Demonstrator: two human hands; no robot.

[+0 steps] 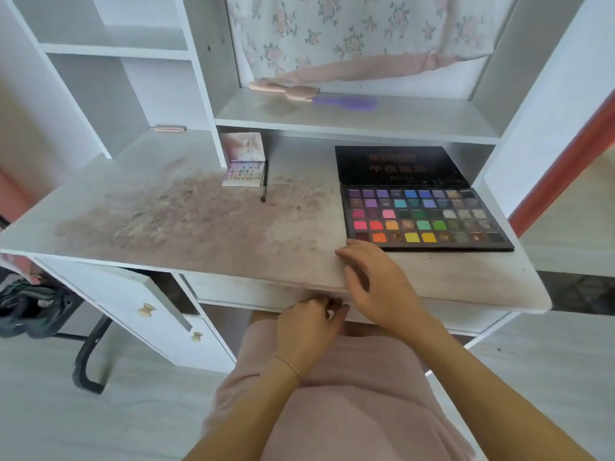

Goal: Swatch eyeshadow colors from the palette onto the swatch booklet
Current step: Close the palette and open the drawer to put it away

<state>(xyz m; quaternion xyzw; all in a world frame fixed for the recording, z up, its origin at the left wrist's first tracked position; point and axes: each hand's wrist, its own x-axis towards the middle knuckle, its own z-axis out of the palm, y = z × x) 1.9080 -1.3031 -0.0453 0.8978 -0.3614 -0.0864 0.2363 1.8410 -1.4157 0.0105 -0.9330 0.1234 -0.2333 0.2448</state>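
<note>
A large black eyeshadow palette (426, 216) lies open at the right of the white desk (166, 207), its pans in several bright colours. The small swatch booklet (244, 173) stands open against a shelf post at the back middle, with a thin brush (264, 188) lying beside its right edge. My right hand (376, 281) rests flat on the desk's front edge, just in front of the palette's near left corner, fingers apart and holding nothing. My left hand (307, 324) is below the desk edge, its fingers curled at the underside; whether it grips anything is hidden.
Pinkish powder stains cover the desk's middle. A shelf (349, 119) above the palette holds a pink fabric piece (286, 89) and a purple comb (346, 103). A cabinet door (146, 294) hangs ajar at lower left, beside a black chair frame (86, 361).
</note>
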